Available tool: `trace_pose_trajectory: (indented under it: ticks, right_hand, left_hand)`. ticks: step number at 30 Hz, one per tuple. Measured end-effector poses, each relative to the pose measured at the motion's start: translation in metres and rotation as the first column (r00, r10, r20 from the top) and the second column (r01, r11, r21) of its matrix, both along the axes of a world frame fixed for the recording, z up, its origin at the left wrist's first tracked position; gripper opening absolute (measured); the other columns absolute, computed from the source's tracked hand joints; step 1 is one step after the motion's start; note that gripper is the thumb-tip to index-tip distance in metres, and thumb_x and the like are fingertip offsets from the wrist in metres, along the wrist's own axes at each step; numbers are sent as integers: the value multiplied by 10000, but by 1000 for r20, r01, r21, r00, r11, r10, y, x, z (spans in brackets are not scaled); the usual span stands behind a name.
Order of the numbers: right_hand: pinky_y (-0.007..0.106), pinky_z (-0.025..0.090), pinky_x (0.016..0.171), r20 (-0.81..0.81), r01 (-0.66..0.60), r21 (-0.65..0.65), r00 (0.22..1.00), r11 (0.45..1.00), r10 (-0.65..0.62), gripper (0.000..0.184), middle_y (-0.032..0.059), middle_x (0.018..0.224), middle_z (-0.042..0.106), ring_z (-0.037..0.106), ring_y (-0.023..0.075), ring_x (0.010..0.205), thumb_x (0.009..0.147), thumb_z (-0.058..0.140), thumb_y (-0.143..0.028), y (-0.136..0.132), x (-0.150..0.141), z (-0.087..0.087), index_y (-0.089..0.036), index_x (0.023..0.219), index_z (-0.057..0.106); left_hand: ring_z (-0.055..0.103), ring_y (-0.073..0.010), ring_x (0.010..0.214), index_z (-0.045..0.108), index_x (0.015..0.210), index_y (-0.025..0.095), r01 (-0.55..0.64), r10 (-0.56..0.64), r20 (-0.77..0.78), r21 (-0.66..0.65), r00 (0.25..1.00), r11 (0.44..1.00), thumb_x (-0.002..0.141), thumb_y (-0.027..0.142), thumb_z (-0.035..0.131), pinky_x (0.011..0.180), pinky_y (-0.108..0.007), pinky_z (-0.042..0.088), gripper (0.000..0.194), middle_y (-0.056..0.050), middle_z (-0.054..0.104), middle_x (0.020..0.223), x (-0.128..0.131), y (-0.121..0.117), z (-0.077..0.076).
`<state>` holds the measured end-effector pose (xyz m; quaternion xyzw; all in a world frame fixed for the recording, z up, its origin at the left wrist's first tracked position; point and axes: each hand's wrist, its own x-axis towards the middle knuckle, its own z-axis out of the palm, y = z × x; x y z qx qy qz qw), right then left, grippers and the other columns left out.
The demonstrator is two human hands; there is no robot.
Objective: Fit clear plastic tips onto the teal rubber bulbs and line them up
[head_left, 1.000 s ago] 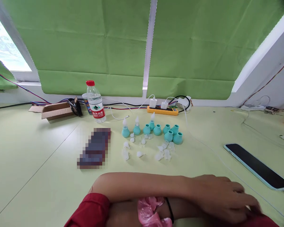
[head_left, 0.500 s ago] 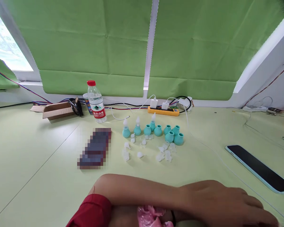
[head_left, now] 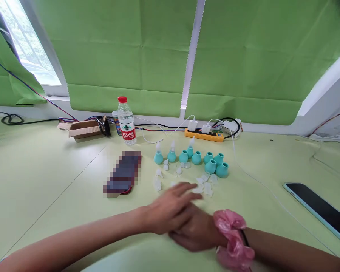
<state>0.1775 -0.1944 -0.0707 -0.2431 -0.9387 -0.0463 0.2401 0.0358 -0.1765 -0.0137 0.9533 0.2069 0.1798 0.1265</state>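
My left hand (head_left: 172, 207) lies over my right hand (head_left: 194, 228) in the middle of the table, slightly blurred. Its fingers are stretched out and apart, with no object visible in them. The right hand's fingers are mostly covered, so their state is unclear; a pink scrunchie (head_left: 229, 230) circles that wrist. Beyond the hands stand several turquoise squeeze bulbs (head_left: 222, 170), open at the neck. Three others, such as the leftmost bulb (head_left: 158, 157), carry a pointed translucent tip (head_left: 158, 146). Loose translucent pieces (head_left: 207, 189) and small white caps (head_left: 179, 170) lie nearer, some behind my fingers.
A pixelated phone (head_left: 123, 173) lies left, another phone (head_left: 320, 207) right. Along the back are a cardboard box (head_left: 85, 129), a water bottle (head_left: 127, 122), a cup (head_left: 116, 124) and a yellow power strip (head_left: 204, 135) with chargers. A white cable (head_left: 255, 177) crosses the right side.
My arms have uncrossed: the left hand has moved from the right side to the middle, and the right hand has come into view beneath it. The view has shifted slightly left.
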Motion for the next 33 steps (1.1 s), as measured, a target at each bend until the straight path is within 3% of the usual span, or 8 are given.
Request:
trace_pose_trajectory:
  ticks: [3, 5, 9, 16, 21, 24, 27, 33]
  right_hand:
    - [313, 418, 575, -75, 45, 134, 997, 990, -35, 174, 29, 575, 558, 504, 156, 587, 770, 445, -157, 30, 24, 6, -184, 654, 572]
    - [318, 414, 588, -204, 216, 151, 962, 965, -183, 121, 43, 631, 561, 506, 168, 637, 772, 456, -158, 49, 41, 6, -183, 751, 572]
    - [377, 434, 728, -191, 357, -15, 916, 934, -353, 230, 99, 905, 562, 504, 216, 857, 780, 452, -197, 74, 55, -3, -166, 998, 520]
    - [368, 432, 749, -30, 331, -177, 940, 927, -341, 218, 93, 902, 564, 503, 209, 868, 821, 426, -273, 71, 51, -3, -153, 948, 556]
    - [417, 367, 875, -11, 349, -135, 935, 927, -353, 452, 118, 1195, 436, 402, 251, 1076, 776, 488, -382, 67, 50, 1, -171, 1171, 429]
    - [421, 357, 890, 23, 380, -133, 925, 915, -380, 474, 118, 1257, 389, 376, 260, 1112, 772, 491, -376, 69, 49, 0, -168, 1191, 413]
    - [409, 391, 844, 43, 374, -140, 927, 917, -372, 369, 110, 1146, 494, 433, 251, 1045, 767, 502, -333, 73, 49, -3, -160, 1093, 493]
    - [390, 442, 734, -64, 347, -158, 931, 924, -360, 226, 90, 896, 575, 505, 224, 858, 767, 500, -252, 74, 50, -7, -150, 965, 536]
  left_hand:
    - [403, -176, 1121, 419, 1140, 146, -237, 235, 28, 127, 972, 963, 829, 141, 301, 908, -324, 384, 332, -114, 424, 1238, -18, 14, -26]
    - [360, -228, 1158, 422, 1147, 133, -243, 257, -33, 227, 966, 943, 804, 138, 342, 916, -390, 369, 351, -138, 379, 1272, -21, 21, -43]
    - [426, -214, 1101, 470, 1107, 142, -227, 265, -91, 305, 960, 925, 817, 104, 323, 903, -392, 385, 328, -125, 456, 1208, -22, 34, -58]
    - [381, -259, 1115, 502, 1091, 125, -345, 387, -38, 378, 921, 859, 823, 102, 324, 890, -418, 384, 323, -129, 468, 1185, -26, 44, -59]
    - [224, -283, 1221, 414, 1191, 222, -180, 281, -179, 437, 943, 881, 846, 133, 299, 974, -510, 218, 374, -43, 340, 1315, -20, 37, -51]
    - [283, -280, 1184, 413, 1187, 163, -209, 320, -205, 429, 925, 879, 857, 207, 298, 966, -528, 188, 353, -98, 380, 1274, -11, 39, -49]
    - [403, -273, 1060, 439, 1152, 120, -287, 389, -185, 415, 902, 863, 827, 214, 341, 919, -535, 223, 352, -145, 469, 1153, -3, 44, -50]
    - [454, -234, 928, 557, 906, 158, -320, 380, -112, 356, 918, 878, 833, 174, 331, 820, -452, 306, 238, -64, 573, 926, -1, 49, -55]
